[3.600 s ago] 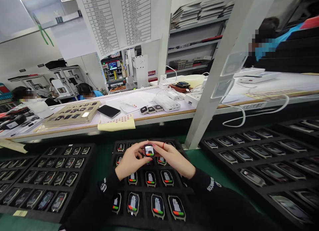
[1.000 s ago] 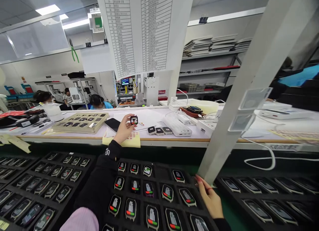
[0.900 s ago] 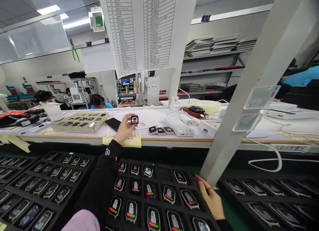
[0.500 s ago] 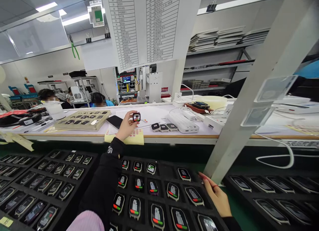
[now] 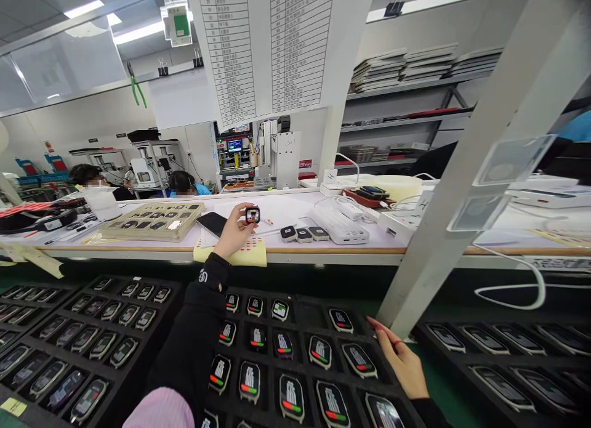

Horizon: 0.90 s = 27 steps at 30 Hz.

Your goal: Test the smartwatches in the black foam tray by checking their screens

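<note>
My left hand (image 5: 233, 234) is stretched out over the white bench and pinches a small smartwatch body (image 5: 252, 215) with a lit screen, held above a yellow sheet of red dot stickers (image 5: 247, 254). My right hand (image 5: 399, 361) lies flat with fingers extended on the right edge of the black foam tray (image 5: 295, 322) in front of me. That tray holds several watch bodies with lit screens; one pocket in its back row is empty.
Three watch bodies (image 5: 305, 233) and a white charger block (image 5: 340, 226) lie right of the held watch. A dark phone (image 5: 213, 223) and a beige tray (image 5: 152, 220) sit left. A slanted white post (image 5: 443, 231) stands at right. More black trays (image 5: 69, 342) flank me.
Since 3.6 s ago my left hand carried the watch body from above the tray up to the bench. My right hand let go and settled on the tray's right edge. Little movement in the last second.
</note>
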Each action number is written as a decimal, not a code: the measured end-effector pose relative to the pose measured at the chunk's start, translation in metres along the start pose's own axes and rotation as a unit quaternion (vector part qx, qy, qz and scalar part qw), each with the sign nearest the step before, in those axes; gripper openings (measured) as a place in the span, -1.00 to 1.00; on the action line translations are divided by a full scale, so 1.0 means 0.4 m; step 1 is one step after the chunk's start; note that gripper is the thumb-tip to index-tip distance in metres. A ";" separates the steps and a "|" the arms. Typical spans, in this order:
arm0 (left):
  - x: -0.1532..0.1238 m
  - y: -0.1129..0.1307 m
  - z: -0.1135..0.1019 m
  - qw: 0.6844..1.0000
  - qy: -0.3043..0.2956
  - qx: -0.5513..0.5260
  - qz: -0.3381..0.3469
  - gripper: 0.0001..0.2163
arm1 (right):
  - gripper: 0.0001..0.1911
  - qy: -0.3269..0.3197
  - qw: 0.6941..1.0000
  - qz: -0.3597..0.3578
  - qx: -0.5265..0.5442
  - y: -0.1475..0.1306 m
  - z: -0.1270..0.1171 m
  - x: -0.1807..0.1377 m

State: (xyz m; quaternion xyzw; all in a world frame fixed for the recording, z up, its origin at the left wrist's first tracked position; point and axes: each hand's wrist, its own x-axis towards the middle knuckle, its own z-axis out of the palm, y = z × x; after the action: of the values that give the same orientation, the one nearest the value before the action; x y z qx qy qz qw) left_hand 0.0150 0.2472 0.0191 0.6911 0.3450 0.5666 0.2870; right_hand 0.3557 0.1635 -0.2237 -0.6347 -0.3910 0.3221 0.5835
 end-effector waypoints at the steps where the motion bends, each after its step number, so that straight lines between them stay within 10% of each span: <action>1: 0.000 0.000 0.000 1.000 0.000 0.000 0.000 -0.58 | -0.33 -0.001 1.000 0.003 0.001 0.001 0.000 0.000; 27: -0.004 0.018 0.006 1.000 0.015 0.000 -0.012 -0.62 | -0.32 0.009 0.999 -0.029 -0.037 0.007 -0.004 0.002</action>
State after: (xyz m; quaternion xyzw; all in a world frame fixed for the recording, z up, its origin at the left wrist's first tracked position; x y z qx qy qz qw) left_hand 0.0182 0.2415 0.0232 0.6783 0.3577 0.5734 0.2884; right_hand 0.3579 0.1631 -0.2261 -0.6469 -0.4155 0.2851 0.5723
